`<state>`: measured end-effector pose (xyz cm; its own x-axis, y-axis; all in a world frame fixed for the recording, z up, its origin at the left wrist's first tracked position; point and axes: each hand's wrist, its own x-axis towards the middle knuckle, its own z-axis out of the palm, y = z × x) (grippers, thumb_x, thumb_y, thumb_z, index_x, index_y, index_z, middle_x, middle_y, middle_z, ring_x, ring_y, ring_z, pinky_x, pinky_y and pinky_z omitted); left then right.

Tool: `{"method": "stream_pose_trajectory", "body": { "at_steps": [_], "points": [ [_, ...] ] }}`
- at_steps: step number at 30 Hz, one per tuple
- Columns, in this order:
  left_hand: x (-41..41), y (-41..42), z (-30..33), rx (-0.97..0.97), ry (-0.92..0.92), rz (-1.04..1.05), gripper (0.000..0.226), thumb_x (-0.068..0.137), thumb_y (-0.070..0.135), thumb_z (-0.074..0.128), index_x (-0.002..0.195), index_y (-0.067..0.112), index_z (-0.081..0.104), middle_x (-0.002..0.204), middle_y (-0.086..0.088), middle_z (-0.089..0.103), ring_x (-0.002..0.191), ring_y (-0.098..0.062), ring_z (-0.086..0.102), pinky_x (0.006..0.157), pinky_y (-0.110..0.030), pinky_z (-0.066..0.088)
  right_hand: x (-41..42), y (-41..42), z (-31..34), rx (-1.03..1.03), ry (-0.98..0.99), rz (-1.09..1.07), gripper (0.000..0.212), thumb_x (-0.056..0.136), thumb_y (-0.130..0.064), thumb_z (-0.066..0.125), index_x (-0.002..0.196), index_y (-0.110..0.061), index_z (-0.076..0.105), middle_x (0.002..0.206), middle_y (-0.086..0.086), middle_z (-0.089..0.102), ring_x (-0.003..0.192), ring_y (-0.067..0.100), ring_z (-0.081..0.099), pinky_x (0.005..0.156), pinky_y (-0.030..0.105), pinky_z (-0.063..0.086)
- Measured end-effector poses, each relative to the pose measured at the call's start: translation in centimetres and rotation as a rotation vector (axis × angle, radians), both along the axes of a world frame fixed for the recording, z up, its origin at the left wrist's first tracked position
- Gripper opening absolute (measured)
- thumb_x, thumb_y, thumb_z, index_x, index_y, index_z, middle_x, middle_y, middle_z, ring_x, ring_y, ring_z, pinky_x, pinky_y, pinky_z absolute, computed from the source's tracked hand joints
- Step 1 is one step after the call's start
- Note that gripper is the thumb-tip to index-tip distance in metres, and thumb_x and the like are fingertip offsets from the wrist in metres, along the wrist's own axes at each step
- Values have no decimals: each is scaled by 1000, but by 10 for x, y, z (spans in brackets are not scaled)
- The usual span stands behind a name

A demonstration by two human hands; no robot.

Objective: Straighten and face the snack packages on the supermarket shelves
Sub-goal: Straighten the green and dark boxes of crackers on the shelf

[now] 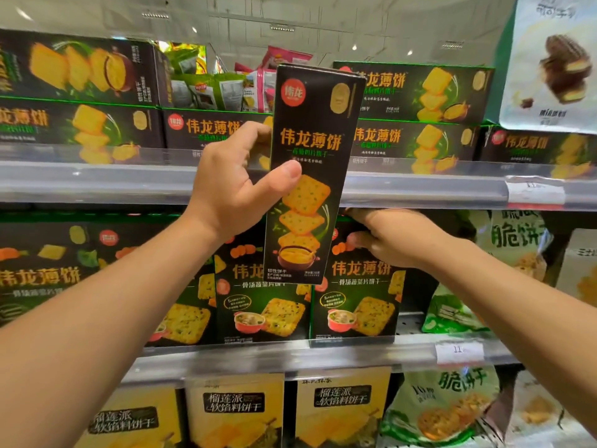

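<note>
The left hand (232,185) holds a tall black cracker box (311,176) upright in the air, thumb across its printed front and fingers curled round its left edge, well out in front of the shelves. The right hand (391,237) reaches lower and to the right of it, gripping the top edge of an orange-trimmed cracker box (355,299) that stands on the middle shelf rail (323,350).

The held box is pinched on one side only, near its middle; I judge it could swing or slip out if the left hand turns it quickly toward the upper shelf. Behind that hand, the same product lies sideways in stacked rows (416,114), so pushing the box in upright could knock the top layer crooked or leave it facing the wrong way. The right hand's pull on the standing box could also tip it forward over the rail.

Counted: one box in the left hand; about seven sideways boxes in view on the upper shelf; three orange-trimmed boxes beneath the hands; three yellow durian-pie boxes (235,412) below them. Green bags (458,318) sit right of the right hand; their number is unclear.
</note>
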<state>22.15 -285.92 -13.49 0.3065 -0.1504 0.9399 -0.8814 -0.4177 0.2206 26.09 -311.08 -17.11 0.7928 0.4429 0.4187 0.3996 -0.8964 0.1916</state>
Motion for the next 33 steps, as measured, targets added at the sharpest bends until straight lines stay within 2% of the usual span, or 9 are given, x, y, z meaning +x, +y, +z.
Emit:
{"method": "stream_pose_trajectory", "body": {
  "at_steps": [6, 11, 15, 19, 23, 26, 29, 31, 33],
  "points": [
    [0, 0, 0, -2, 5, 9, 55, 80, 51, 53, 103, 3, 63, 93, -5, 70, 87, -20, 65, 72, -40, 52, 1, 5, -1, -1, 10, -24, 48, 96, -44, 47, 141, -31, 34, 132, 2, 56, 115, 28, 55, 89, 42, 51],
    [-2, 0, 0, 8, 15, 3, 49, 80, 50, 55, 101, 7, 63, 92, 0, 70, 87, -15, 66, 73, -37, 53, 1, 5, -1, 17, 19, -38, 45, 96, -43, 49, 137, -29, 38, 134, 2, 55, 119, 28, 53, 91, 42, 50],
    [-2, 0, 1, 9, 17, -16, 42, 80, 50, 55, 100, 14, 62, 92, 12, 66, 86, -8, 65, 72, -27, 52, -3, 8, -2, 11, 16, -42, 42, 95, -42, 49, 133, -27, 41, 123, 2, 61, 109, 26, 57, 83, 37, 51],
    [-2, 2, 1, 22, 22, -26, 39, 78, 50, 57, 101, 18, 61, 94, 13, 67, 87, -11, 66, 73, -28, 53, -19, 8, -3, 81, 49, 30, 40, 96, -40, 50, 132, -27, 41, 116, 4, 63, 103, 27, 59, 79, 35, 48],
    [-2, 2, 2, 24, 25, -18, 40, 76, 50, 58, 99, 18, 62, 93, 13, 67, 87, -11, 66, 75, -31, 54, -47, 8, -1, 183, 80, 163, 53, 93, -41, 55, 142, -30, 39, 130, -7, 56, 115, 10, 49, 91, 28, 43],
    [0, 3, 1, 48, -2, -34, 40, 76, 50, 57, 99, 18, 63, 94, 16, 67, 87, -4, 65, 75, -29, 53, -71, 14, 6, 374, 186, 259, 56, 85, -50, 59, 138, -38, 47, 130, -17, 59, 96, -8, 60, 85, 21, 51],
    [2, 5, 0, 40, 12, -61, 49, 78, 52, 54, 101, 11, 63, 93, 8, 69, 88, -11, 65, 71, -36, 53, -87, 30, 16, 674, 298, 401, 59, 76, -55, 69, 130, -39, 53, 122, -21, 64, 111, -2, 60, 95, 31, 48],
    [1, 6, -1, 30, 38, -86, 53, 79, 54, 51, 105, 9, 62, 93, 6, 69, 88, -13, 65, 70, -38, 53, -92, 45, 22, 889, 358, 444, 63, 71, -53, 75, 127, -41, 50, 112, -16, 70, 104, 5, 66, 92, 38, 51],
    [-2, 6, 0, 35, 72, -119, 53, 80, 54, 49, 107, 10, 62, 94, 5, 69, 89, -13, 65, 71, -36, 53, -96, 57, 25, 960, 301, 450, 60, 71, -52, 75, 125, -40, 50, 104, -15, 72, 96, 7, 69, 85, 40, 55]
  ]
}}
